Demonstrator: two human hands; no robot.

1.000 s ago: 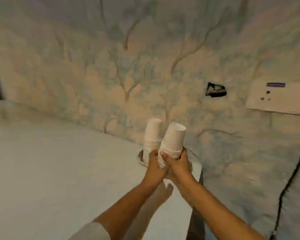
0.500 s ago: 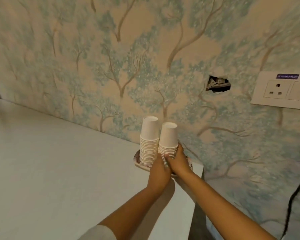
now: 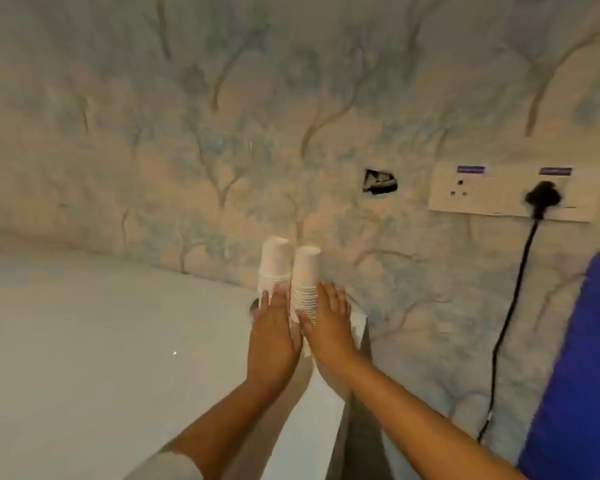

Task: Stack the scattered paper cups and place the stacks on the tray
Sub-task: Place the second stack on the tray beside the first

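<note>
Two stacks of white paper cups stand upside down side by side at the table's far right corner: the left stack [image 3: 273, 263] and the right stack [image 3: 305, 278]. They sit on a tray [image 3: 253, 305], of which only a sliver shows past my hands. My left hand [image 3: 274, 327] is flat with straight fingers in front of the left stack. My right hand [image 3: 329, 323] is also flat, fingers straight, beside the right stack with the thumb near its base. Neither hand grips a cup. The frame is blurred.
The white table [image 3: 101, 358] ends just right of the cups, with a gap down to the floor. The wallpapered wall carries a socket plate [image 3: 465, 188] with a black plug and cable [image 3: 510, 306]. A blue object [image 3: 582, 375] fills the right edge.
My right hand has let go of the right stack, which now stands on the tray. Both hands have opened flat and drawn back slightly. The camera has shifted right.
</note>
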